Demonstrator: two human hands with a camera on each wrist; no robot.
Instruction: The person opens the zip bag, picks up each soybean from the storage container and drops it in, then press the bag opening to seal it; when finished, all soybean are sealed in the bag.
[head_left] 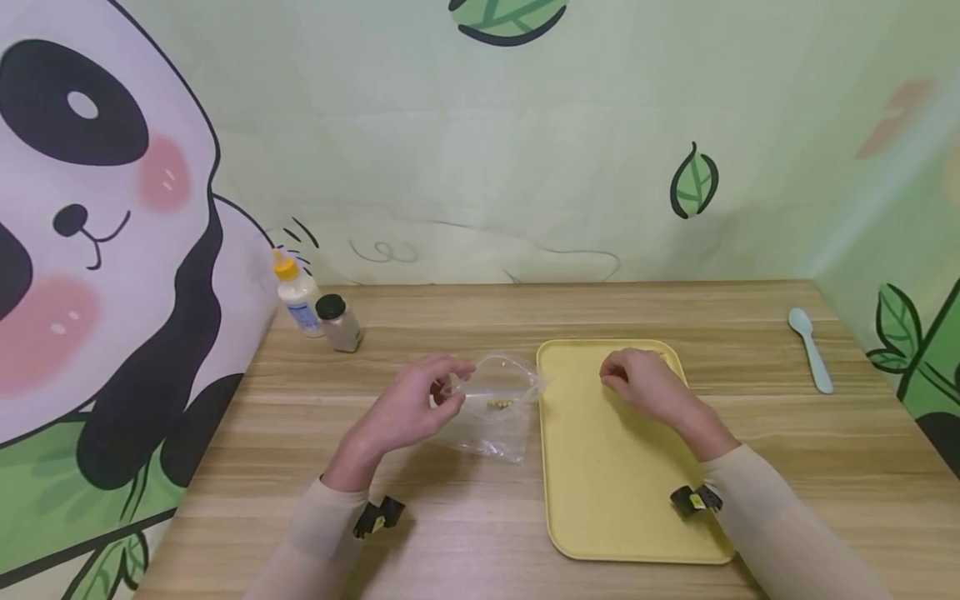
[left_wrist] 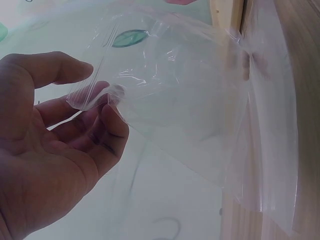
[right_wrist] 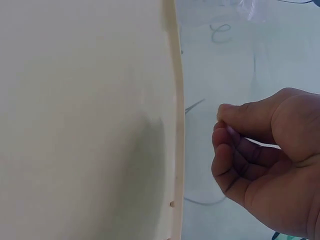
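Left hand (head_left: 408,408) raised just above the table (head_left: 465,317), thumb and fingers (left_wrist: 107,125) pinching the upper edge of a clear plastic bag (head_left: 495,404); bag hanging open toward the right, its lower part resting on the table just beside the left rim of the yellow tray (head_left: 600,483). A few small yellowish bits (head_left: 498,404) visible inside the bag. Right hand (head_left: 645,387) held over the far part of the tray, fingers curled with thumb pressed to fingertips (right_wrist: 225,112); cannot tell whether anything small is pinched between them. Pale sleeves on both forearms, 1 small black-and-yellow device on each wrist. At the far left of the table, 1 white bottle with yellow cap (head_left: 296,296) touching 1 small jar with black lid (head_left: 339,323). At the far right, well apart, 1 pale blue spoon (head_left: 812,348).
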